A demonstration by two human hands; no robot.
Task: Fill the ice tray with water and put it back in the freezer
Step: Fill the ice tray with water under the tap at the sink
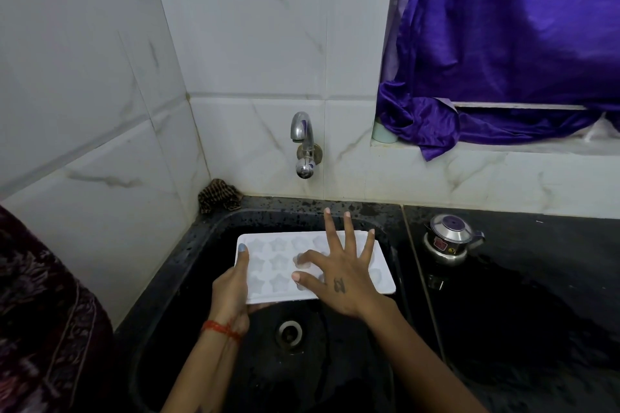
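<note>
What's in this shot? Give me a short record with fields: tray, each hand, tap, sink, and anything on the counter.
tray: white ice tray with star-shaped cells, held over the sink
left hand: grips the tray's left end, thumb on top
right hand: fingers spread over the tray's right half
tap: on the wall above the sink, no water running
sink: black, drain visible below the tray
counter: small steel pot right of the sink

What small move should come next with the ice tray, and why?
Probably the right hand, spread open over the white star-mould ice tray, should reach up to the tap and open it: no water runs, and the left hand holds the tray over the black sink.
</note>
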